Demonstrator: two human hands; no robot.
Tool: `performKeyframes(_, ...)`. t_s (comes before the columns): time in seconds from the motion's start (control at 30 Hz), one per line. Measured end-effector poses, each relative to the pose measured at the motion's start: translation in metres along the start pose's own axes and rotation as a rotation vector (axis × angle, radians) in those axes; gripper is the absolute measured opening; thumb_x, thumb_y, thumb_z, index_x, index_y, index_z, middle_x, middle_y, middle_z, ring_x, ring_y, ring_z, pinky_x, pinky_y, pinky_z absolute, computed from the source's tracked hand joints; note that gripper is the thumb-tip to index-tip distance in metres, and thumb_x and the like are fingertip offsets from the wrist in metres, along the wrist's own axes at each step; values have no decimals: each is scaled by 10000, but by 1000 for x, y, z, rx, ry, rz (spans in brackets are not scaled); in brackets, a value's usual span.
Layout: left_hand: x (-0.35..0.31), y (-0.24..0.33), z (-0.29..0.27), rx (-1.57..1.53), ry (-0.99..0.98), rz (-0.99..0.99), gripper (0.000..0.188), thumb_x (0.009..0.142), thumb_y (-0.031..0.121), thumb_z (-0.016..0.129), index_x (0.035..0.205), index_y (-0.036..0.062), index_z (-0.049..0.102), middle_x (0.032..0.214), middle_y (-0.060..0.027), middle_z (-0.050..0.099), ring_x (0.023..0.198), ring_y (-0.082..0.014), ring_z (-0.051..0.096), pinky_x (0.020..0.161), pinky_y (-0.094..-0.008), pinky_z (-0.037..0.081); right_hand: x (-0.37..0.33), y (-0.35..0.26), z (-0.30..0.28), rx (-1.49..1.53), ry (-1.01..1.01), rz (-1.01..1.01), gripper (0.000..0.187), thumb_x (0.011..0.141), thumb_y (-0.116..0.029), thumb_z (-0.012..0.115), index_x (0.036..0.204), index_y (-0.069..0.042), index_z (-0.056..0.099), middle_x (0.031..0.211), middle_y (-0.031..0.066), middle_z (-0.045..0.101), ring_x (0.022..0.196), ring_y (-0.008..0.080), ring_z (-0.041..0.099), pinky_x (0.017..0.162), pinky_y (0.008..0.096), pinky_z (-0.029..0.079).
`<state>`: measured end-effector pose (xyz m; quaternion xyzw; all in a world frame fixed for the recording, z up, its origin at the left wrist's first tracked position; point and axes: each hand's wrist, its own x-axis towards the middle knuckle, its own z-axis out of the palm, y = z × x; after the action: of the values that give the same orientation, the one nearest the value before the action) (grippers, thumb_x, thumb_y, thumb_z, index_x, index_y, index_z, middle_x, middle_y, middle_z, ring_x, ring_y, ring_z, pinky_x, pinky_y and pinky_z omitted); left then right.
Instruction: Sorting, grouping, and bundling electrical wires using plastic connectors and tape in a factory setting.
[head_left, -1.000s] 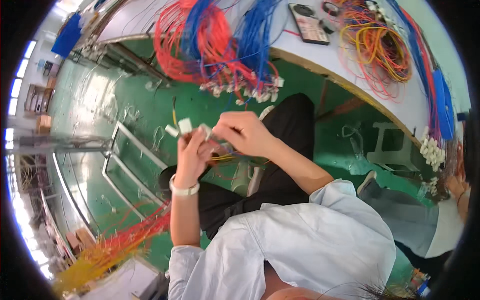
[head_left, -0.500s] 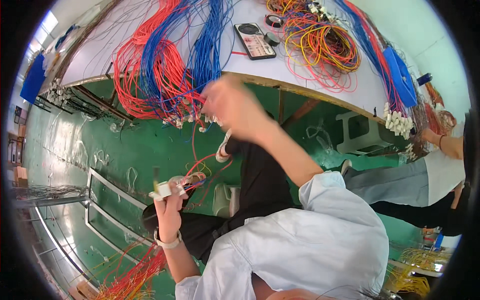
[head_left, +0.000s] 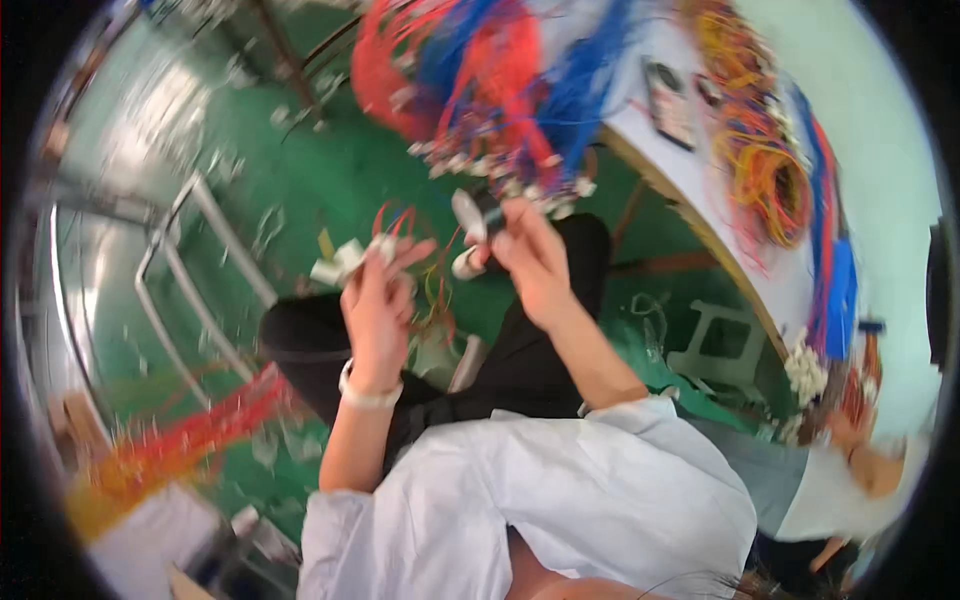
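The picture is blurred by motion. My left hand (head_left: 378,305) is raised over my lap and grips a bundle of thin red and yellow wires (head_left: 425,285) ending in white plastic connectors (head_left: 345,262). My right hand (head_left: 525,255) is close beside it, fingers closed on a small black and white part (head_left: 470,225) at the wire ends. A white band sits on my left wrist (head_left: 368,390). Both hands hang above my black trousers (head_left: 520,350), just below the edge of a white table (head_left: 700,190).
Big bunches of red and blue wires (head_left: 490,80) and orange-yellow wires (head_left: 765,160) lie on the table, beside a dark handheld meter (head_left: 668,100). The floor (head_left: 300,160) is green, with a metal frame (head_left: 190,270) on the left. Another person (head_left: 860,470) sits at the right.
My right hand came back down from the wire bunches at the table edge and now meets my left hand. The left hand rose. The camera view swung sideways.
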<state>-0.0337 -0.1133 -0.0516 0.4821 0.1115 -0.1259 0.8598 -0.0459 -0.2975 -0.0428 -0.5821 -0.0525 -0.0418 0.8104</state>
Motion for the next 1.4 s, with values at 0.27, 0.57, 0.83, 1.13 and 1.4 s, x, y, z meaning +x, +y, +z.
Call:
performKeyframes(0.27, 9, 15, -9, 221, 41, 273, 310, 994, 278, 472, 1010, 7, 622, 677, 9, 569, 548, -38, 464, 496, -198, 371, -32, 20, 57, 154, -179, 254, 143, 964, -121, 456, 1055, -24, 508, 928, 35, 562, 762, 116, 516, 715, 239, 422)
performKeyframes(0.57, -1, 14, -4, 392, 45, 380, 293, 991, 241, 479, 938, -7, 627, 614, 25, 504, 463, -31, 416, 415, -208, 317, 1, -8, 46, -236, -146, 113, 146, 846, -65, 644, 961, 18, 610, 962, 64, 591, 895, 110, 586, 784, 258, 495)
performKeyframes(0.83, -1, -1, -4, 218, 82, 225, 289, 984, 279, 490, 902, 28, 608, 658, 13, 527, 465, -29, 428, 400, -192, 320, -5, -8, 53, -592, -202, -439, 40, 836, -5, 586, 855, -28, 559, 953, 114, 551, 829, 213, 558, 818, 340, 464)
performKeyframes(1.13, -3, -21, 10, 290, 24, 171, 300, 997, 233, 458, 895, -11, 600, 656, 2, 524, 560, -75, 415, 510, -255, 351, -4, 16, 51, -721, 67, -635, 68, 850, 43, 560, 890, -3, 532, 946, 143, 517, 737, 204, 591, 574, 284, 497)
performKeyframes(1.4, -7, -6, -6, 729, -152, 310, 196, 955, 145, 522, 849, -15, 565, 644, 7, 519, 583, -63, 432, 508, -263, 340, 13, 9, 39, -876, -17, -274, 63, 892, -45, 553, 911, -18, 500, 915, 129, 513, 680, 311, 573, 566, 372, 466)
